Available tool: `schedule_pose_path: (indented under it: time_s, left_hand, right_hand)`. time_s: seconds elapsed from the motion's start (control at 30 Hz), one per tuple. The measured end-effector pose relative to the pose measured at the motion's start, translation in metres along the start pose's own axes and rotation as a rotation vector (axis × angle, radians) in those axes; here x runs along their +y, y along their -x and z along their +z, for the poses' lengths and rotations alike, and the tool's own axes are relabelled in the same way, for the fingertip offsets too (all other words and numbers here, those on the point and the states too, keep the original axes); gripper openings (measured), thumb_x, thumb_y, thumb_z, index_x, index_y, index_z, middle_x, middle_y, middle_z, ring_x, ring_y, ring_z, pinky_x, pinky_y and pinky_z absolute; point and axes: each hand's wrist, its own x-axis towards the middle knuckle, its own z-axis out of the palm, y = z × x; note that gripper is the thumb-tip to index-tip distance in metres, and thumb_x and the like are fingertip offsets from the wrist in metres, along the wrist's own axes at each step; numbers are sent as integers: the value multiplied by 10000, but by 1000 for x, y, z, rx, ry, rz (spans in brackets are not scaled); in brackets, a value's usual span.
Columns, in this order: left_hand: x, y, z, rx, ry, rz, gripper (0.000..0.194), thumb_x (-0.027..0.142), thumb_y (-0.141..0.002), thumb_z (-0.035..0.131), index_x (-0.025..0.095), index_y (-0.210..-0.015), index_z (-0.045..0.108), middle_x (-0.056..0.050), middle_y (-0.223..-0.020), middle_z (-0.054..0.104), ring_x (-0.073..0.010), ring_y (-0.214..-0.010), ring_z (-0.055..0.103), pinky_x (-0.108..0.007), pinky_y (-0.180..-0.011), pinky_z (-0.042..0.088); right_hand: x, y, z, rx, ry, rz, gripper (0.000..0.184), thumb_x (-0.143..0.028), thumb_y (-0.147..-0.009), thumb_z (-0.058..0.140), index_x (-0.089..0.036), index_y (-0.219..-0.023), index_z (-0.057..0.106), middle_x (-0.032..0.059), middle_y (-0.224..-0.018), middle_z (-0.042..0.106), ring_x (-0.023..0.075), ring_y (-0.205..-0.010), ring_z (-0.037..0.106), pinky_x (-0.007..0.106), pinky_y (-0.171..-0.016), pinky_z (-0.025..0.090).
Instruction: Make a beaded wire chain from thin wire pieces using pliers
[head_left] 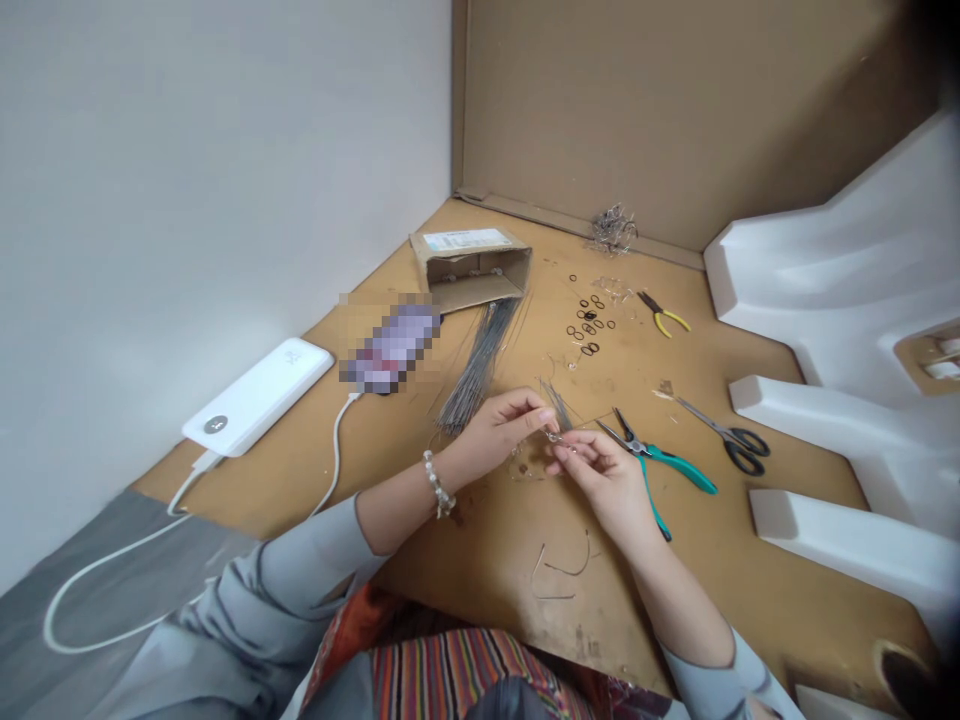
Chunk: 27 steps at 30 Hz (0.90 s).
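My left hand [504, 424] and my right hand [600, 474] meet over the cardboard work surface [750, 570]. Both pinch a small piece of bent wire [556, 436], with thin wire ends [558, 402] sticking up from my left fingertips. A bead bracelet [439, 484] circles my left wrist. Teal-handled pliers [660, 468] lie just right of my right hand. A bundle of straight grey wires [480, 362] lies beyond my left hand.
An open cardboard box [469, 265] lies at the back. Black rings [589, 322], yellow pliers [664, 314], scissors [731, 436] and a wire tangle [613, 228] are scattered. A white power bank [259, 396] with cable and a phone [390, 350] lie left. White foam [847, 300] borders the right.
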Motion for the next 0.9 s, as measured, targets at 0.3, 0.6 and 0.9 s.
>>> schedule_pose_path:
  time_s: [0.3, 0.6, 0.9]
  left_hand:
    - [4, 0, 0, -33, 45, -33, 252, 342, -862, 480, 145, -736, 571, -17, -740, 583, -101, -718, 523, -245, -741, 416]
    - [5, -2, 1, -22, 33, -61, 254, 359, -855, 479, 145, -748, 565, -18, -755, 575, -88, -658, 475, -223, -648, 399]
    - [4, -1, 1, -75, -4, -62, 274, 366, -878, 432, 143, -779, 557, -18, -756, 553, -93, -658, 454, -221, -626, 387]
  right_hand:
    - [9, 0, -6, -35, 104, -2, 279, -396, -789, 607, -205, -992, 610, 66, -869, 710, 194, -709, 687, 371, -751, 541]
    - [-2, 8, -6, 3, 648, -288, 210, -318, -883, 475, -234, -1023, 607, 50, -867, 710, 179, -728, 669, 294, -687, 517]
    - [-2, 7, -7, 22, 973, -496, 246, -252, -904, 405, -201, -1000, 626, 83, -921, 704, 186, -762, 662, 291, -692, 484]
